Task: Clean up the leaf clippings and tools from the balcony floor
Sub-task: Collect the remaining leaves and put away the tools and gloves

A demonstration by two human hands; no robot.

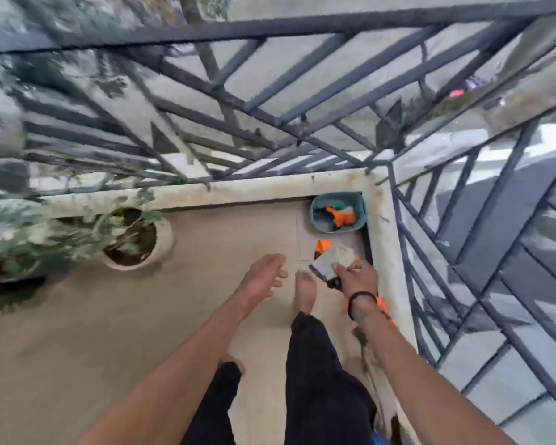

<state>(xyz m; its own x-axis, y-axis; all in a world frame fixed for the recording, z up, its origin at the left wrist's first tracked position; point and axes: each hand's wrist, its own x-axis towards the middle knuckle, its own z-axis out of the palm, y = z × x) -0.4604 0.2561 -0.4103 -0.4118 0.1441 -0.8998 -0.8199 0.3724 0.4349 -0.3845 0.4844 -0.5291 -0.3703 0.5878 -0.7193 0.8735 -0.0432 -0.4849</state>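
Note:
My right hand (358,277) grips a whitish glove with a purple cuff (333,260) and a small black part (334,283) low over the balcony floor near the right corner. Something orange (322,245) shows just beyond the glove, and more orange (382,306) shows behind my right wrist; the blur hides what these are. My left hand (264,277) hangs beside it with relaxed fingers and holds nothing. A teal basket (315,216) sits in the corner with orange and green items (342,215) inside. A green leaf sprig (361,338) lies by my right forearm.
My bare foot (305,289) stands between my hands. A round white pot (166,242) with a leafy plant and a second plant (10,239) stand at the left. A low white kerb (238,191) and a dark metal railing (430,252) bound the floor at the back and right.

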